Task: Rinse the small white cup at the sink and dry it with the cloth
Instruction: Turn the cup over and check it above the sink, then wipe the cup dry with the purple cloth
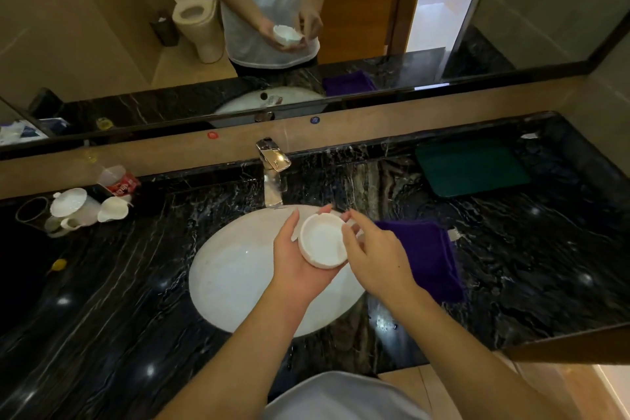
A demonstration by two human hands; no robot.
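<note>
Over at the far left edge of the surface (102, 283) sits a cluster of white crockery (76, 208) and a tipped plastic bottle (119, 181), all well clear of you. Now to the middle: your left hand (300, 269) is cupped under the small white cup (322, 239), fingers wrapped up its left wall, holding it mouth-up over the far side of the sink (235, 269), just in front of the tap (272, 167). I can't see any water running from that spout. Your right hand (378, 256) is on the cup's right rim, fingertips pinching lightly there, thumb at the lip.

My read: you're at the rinse, or just about to start it. Keep the left palm firmly under the base, since wet glazed ceramic will likely be slippery. Bring the cup under the spout, tilt it so water sweeps the inside, and turn it with the right fingers around the rim. Stay low over the basin so a slip costs little.

Right of the sink, just beside your right wrist, the purple cloth (426, 256) lies flat, handy for drying. Further toward the far right corner lies a green mat (470, 167).
</note>
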